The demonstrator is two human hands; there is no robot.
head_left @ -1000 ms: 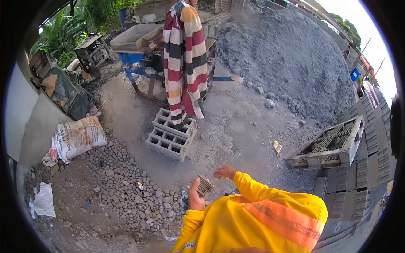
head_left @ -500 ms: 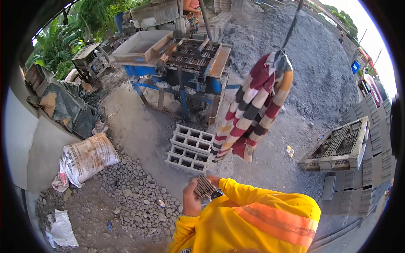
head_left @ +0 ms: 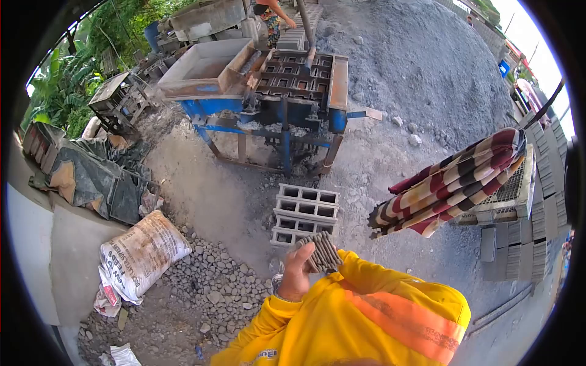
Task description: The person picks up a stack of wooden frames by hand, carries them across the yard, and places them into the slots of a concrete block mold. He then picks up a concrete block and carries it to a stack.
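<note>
My left hand (head_left: pixel 296 272) is closed around the near side of a stack of thin, ridged brown slats (head_left: pixel 323 252), its thumb along the edge. The stack is held in front of my chest. My right sleeve (head_left: pixel 360 266), yellow with an orange band, reaches to the far side of the stack, and the right hand is hidden there. Just beyond the stack, grey hollow concrete blocks (head_left: pixel 306 207) lie on the ground, their holes facing up; the stack overlaps the nearest one in this view.
A blue-framed block mould machine (head_left: pixel 284 113) with a metal hopper tray (head_left: pixel 204 70) stands ahead. A striped cloth (head_left: pixel 452 183) hangs from a pole at right, before stacked blocks (head_left: pixel 519 244). A feed sack (head_left: pixel 143 253) lies left by gravel (head_left: pixel 213 283). Another person (head_left: pixel 271 21) is behind the machine.
My view has swung, and the striped cloth now appears farther right. The stack is held higher in the view, over the nearest block. My right hand has gone out of sight behind it.
</note>
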